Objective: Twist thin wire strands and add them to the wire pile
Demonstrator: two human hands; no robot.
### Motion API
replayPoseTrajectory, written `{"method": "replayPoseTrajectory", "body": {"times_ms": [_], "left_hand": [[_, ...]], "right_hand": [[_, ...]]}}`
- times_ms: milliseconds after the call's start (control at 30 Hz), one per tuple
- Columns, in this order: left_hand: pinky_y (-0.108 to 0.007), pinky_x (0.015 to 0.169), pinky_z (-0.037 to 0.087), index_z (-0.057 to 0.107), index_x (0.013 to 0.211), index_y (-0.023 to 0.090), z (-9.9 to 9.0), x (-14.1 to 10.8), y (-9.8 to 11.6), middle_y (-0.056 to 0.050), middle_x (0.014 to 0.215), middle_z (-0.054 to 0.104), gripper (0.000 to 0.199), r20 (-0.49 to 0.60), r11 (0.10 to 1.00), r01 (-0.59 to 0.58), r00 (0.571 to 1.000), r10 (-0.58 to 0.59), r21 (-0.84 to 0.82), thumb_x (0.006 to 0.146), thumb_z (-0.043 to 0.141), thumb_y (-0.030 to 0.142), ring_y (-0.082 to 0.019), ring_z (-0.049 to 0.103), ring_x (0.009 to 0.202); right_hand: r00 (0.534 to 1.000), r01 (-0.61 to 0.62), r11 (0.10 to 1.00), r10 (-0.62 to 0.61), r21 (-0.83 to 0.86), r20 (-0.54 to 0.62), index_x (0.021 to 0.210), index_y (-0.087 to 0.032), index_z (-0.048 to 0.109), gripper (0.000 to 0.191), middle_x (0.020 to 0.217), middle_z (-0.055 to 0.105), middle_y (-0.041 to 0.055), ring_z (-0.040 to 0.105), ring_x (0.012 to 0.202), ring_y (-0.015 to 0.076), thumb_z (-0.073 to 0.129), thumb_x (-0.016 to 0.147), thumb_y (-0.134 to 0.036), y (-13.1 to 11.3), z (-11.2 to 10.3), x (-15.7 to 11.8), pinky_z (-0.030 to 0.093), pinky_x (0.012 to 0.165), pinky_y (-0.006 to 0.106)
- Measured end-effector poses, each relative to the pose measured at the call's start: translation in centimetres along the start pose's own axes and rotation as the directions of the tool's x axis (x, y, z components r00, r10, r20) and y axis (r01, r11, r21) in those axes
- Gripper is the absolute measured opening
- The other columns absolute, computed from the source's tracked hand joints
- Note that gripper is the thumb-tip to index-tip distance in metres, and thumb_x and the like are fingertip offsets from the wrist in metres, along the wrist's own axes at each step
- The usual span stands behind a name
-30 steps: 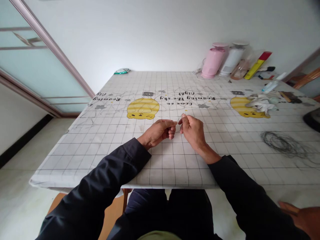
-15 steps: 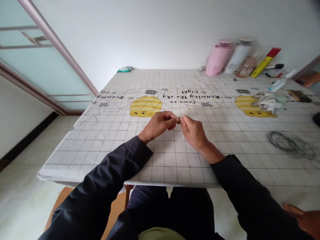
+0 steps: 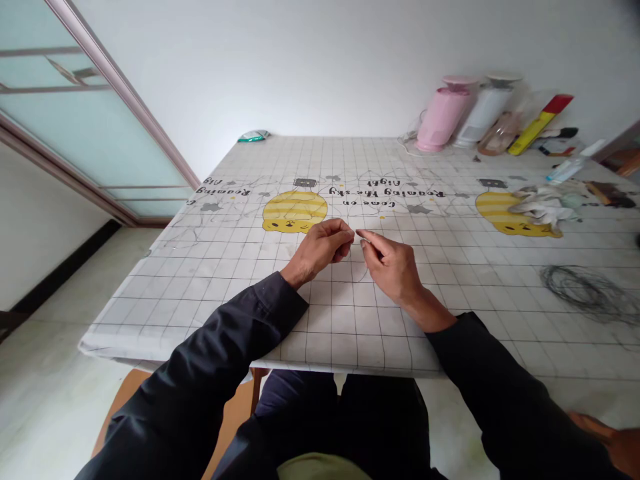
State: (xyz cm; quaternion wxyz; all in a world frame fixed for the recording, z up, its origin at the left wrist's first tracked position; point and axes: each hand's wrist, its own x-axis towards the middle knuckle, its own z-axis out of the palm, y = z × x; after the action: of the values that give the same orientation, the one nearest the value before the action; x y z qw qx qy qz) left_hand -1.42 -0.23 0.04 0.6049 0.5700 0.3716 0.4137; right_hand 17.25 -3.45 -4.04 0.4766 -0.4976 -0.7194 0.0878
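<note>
Two bare hands meet over the middle of the worktop [image 3: 320, 327] in the head view, and what passes between their fingertips is too small to make out. A thin strand [image 3: 367, 271] shows only as a faint curve below the fingers, between the hands; its ends are lost against the printed grid. The left hand [image 3: 320, 248] has a closed grip, thumb pressed to forefinger on the strand, with the pinched part hidden. The right hand [image 3: 393, 267] points its forefinger at the left fingertips, thumb just below, other fingers curled under; whether its grip holds anything, I cannot tell. Both forearms reach in from the lower corners, angled toward each other, their dark sleeves [image 3: 240, 340] cut off by the frame. Well to the right lies a loose wire coil [image 3: 583, 291], its outer loops blurred. Behind it, a crumpled cloth [image 3: 547, 205] covers part of a yellow print. At bottom right, a shape [image 3: 623, 445] partly behind the sleeve is cut off and unidentifiable.
</note>
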Motion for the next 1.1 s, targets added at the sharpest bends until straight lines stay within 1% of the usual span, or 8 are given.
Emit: {"method": "replayPoseTrajectory", "body": {"times_ms": [133,333,567,667,767,833,1000,1100], "left_hand": [[-0.022,0.051,0.032,0.059,0.075,0.019,0.0,0.1,-0.1,0.001,0.064,0.057,0.025,-0.016,1.000,0.015,1.000,-0.015,-0.023,0.094,0.072,0.030,-0.008,0.047,0.054],[-0.022,0.051,0.032,0.059,0.074,0.018,0.1,0.1,0.1,0.001,0.064,0.056,0.025,-0.027,0.999,0.037,0.999,-0.038,-0.030,0.093,0.072,0.028,-0.008,0.047,0.055],[-0.023,0.052,0.030,0.057,0.075,0.019,-1.0,0.4,-0.2,0.001,0.065,0.054,0.028,0.042,0.998,0.048,0.998,-0.049,0.034,0.096,0.071,0.031,-0.008,0.043,0.055],[-0.023,0.053,0.030,0.058,0.079,0.019,-1.5,0.5,-0.3,0.002,0.067,0.053,0.028,0.085,0.992,0.020,0.996,-0.031,0.121,0.100,0.069,0.034,-0.009,0.044,0.057],[-0.023,0.057,0.039,0.062,0.083,0.018,-1.8,0.6,-0.2,0.000,0.075,0.059,0.026,0.075,0.954,-0.067,0.996,0.048,0.292,0.101,0.070,0.036,-0.010,0.052,0.064],[-0.023,0.061,0.044,0.065,0.086,0.018,-2.0,0.7,-0.2,-0.001,0.080,0.064,0.025,0.091,0.931,-0.111,0.992,0.084,0.348,0.102,0.068,0.037,-0.011,0.057,0.068],[-0.025,0.065,0.050,0.065,0.090,0.018,-2.0,1.0,-0.6,-0.002,0.079,0.069,0.025,0.238,0.941,-0.152,0.968,0.079,0.303,0.105,0.066,0.037,-0.011,0.061,0.068],[-0.024,0.063,0.048,0.066,0.090,0.018,-2.1,1.0,-0.9,-0.001,0.074,0.068,0.024,0.245,0.924,-0.161,0.967,0.076,0.348,0.105,0.067,0.037,-0.012,0.062,0.065]], "right_hand": [[0.999,-0.022,0.998,0.021,0.051,0.026,0.127,-0.022,0.085,0.036,0.073,0.077,0.0041,0.070,0.065,0.0213,0.057,0.108,-0.035,-0.1,0.0,-0.2,0.060,0.068,0.038],[0.998,0.037,0.998,-0.039,0.041,0.053,0.129,-0.020,0.084,0.038,0.075,0.077,0.0048,0.068,0.062,0.0203,0.055,0.108,-0.032,0.0,0.4,-0.7,0.058,0.066,0.037],[0.995,0.015,0.999,-0.019,0.040,0.099,0.133,-0.021,0.081,0.038,0.068,0.073,0.0022,0.065,0.059,0.0198,0.056,0.106,-0.034,-0.2,0.5,-0.9,0.056,0.064,0.036],[0.997,-0.039,0.999,0.037,0.038,0.066,0.130,-0.021,0.082,0.036,0.067,0.072,0.0018,0.062,0.056,0.0185,0.059,0.105,-0.034,-0.4,0.3,-0.8,0.054,0.062,0.035],[0.994,-0.101,0.995,0.100,0.027,0.033,0.122,-0.020,0.083,0.031,0.065,0.069,0.0005,0.058,0.054,0.0166,0.064,0.103,-0.036,-0.7,-0.2,-0.3,0.052,0.061,0.034],[0.989,-0.140,0.989,0.137,0.044,0.060,0.112,-0.020,0.083,0.027,0.065,0.068,0.0005,0.058,0.055,0.0161,0.066,0.102,-0.039,-0.9,-0.7,0.1,0.050,0.061,0.033],[0.962,-0.238,0.951,0.202,0.200,0.185,0.097,-0.021,0.075,0.026,0.078,0.074,0.0042,0.066,0.071,0.0196,0.067,0.101,-0.046,-0.6,-1.5,1.0,0.051,0.064,0.032],[0.932,-0.304,0.916,0.228,0.261,0.283,0.091,-0.022,0.070,0.026,0.073,0.070,0.0019,0.061,0.063,0.0167,0.068,0.100,-0.046,-0.5,-1.6,1.1,0.048,0.059,0.031]]}}
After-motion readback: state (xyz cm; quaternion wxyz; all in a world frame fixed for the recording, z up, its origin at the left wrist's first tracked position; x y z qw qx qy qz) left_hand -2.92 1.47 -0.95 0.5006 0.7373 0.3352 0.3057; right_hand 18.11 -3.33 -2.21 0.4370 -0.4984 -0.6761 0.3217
